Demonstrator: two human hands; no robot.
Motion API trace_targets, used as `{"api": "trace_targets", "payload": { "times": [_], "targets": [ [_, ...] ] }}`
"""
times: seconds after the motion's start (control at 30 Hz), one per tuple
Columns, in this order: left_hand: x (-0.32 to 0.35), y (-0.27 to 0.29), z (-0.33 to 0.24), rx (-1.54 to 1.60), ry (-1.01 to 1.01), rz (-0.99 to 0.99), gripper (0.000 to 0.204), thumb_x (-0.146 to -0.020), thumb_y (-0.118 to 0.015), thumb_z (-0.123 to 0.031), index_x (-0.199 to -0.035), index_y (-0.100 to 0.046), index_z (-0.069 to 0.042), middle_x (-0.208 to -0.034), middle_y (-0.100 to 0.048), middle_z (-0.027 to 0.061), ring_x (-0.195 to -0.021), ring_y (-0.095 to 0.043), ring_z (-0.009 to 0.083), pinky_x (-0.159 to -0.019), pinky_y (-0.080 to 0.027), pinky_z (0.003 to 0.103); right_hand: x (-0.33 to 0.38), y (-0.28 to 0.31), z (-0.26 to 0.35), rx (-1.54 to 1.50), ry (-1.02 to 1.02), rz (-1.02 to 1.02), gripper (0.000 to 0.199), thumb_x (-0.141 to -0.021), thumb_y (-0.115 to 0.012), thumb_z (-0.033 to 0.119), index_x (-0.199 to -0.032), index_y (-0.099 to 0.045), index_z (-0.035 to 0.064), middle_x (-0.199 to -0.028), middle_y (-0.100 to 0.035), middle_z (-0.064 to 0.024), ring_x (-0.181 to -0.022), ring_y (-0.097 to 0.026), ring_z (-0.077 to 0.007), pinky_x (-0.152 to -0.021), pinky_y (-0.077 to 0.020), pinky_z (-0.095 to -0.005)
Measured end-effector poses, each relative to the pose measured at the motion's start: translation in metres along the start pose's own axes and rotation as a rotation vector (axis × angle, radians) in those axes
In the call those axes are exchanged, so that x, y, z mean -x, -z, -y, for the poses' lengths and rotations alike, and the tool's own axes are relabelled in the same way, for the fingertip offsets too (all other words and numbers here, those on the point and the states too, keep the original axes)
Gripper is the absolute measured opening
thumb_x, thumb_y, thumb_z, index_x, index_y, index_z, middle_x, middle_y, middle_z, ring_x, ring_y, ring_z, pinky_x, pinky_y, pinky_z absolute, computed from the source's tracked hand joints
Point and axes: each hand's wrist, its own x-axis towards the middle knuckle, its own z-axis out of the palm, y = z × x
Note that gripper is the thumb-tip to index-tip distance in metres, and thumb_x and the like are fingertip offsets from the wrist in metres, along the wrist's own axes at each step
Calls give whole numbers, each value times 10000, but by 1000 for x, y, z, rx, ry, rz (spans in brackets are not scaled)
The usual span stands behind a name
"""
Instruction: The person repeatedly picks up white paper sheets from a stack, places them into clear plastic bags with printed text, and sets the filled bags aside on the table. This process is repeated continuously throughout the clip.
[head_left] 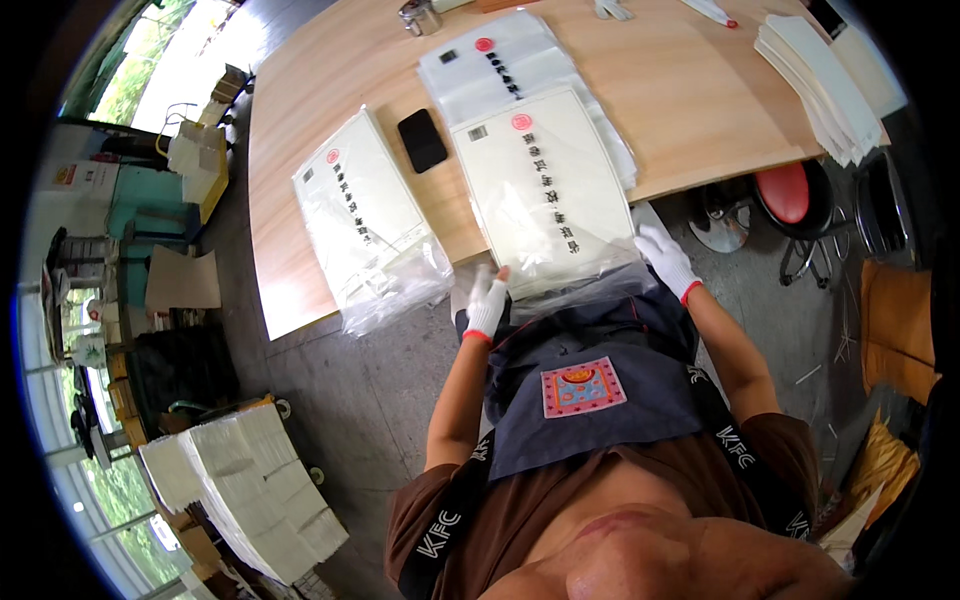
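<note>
A cream paper envelope packet (545, 185) in a clear plastic bag, with a red round mark and dark lettering, lies partly over the table's front edge. The bag's loose clear end (570, 290) hangs toward my lap. My left hand (486, 305), in a white glove with a red cuff, is beside the packet's lower left corner; its thumb points up, apart from the somewhat blurred fingers. At the lower right edge, my right hand (666, 260), gloved the same way, rests against the side with fingers stretched out. Neither hand visibly grips anything.
Another bagged packet (365, 215) lies on the left of the wooden table (690, 110), next to a black phone (422, 140). A bagged stack (500, 60) sits behind. Paper sheets (815, 85) overhang the right edge. A red-seated stool (783, 193) stands right; piled paper (250, 485) stands left.
</note>
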Motion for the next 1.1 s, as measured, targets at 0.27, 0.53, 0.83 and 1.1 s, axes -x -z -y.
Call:
{"api": "trace_targets", "payload": {
  "times": [0.27, 0.53, 0.83, 1.1],
  "targets": [
    [26, 87, -110, 324, -262, -116, 596, -811, -472, 146, -1374, -285, 91, -1428, -298, 279, -1371, -259, 320, -1104, -298, 369, -25, -60, 82, -967, -101, 598, 420, -902, -603, 236, -1236, -541, -12, -1098, -608, -40, -984, -538, -101, -840, -439, -243],
    [-37, 261, -62, 49, -295, -452, 493, -936, -496, -85, -1397, -346, 11, -1251, -531, 120, -1101, -514, 176, -914, -426, 261, -121, -170, 270, -595, 151, 590, 489, -852, -597, 446, -970, -611, -29, -863, -658, -119, -756, -600, -211, -700, -464, -334],
    [-89, 251, 60, -640, -35, -386, 625, -880, -457, -364, -1460, -257, -249, -1500, -210, 223, -1192, -477, 429, -940, -435, 455, -60, -194, 245, -944, -80, 982, 241, -788, -695, 209, -927, -626, 25, -757, -655, -65, -558, -564, -118, -473, -434, -261],
    [-94, 260, 35, -955, 278, -322, 696, -857, -456, -384, -1482, -202, -209, -1516, -166, 216, -1360, -267, 393, -1085, -273, 467, -3, -91, 154, -869, -118, 980, 240, -901, -583, 236, -1040, -610, 42, -800, -661, -63, -578, -572, -92, -511, -470, -236]
  ]
}}
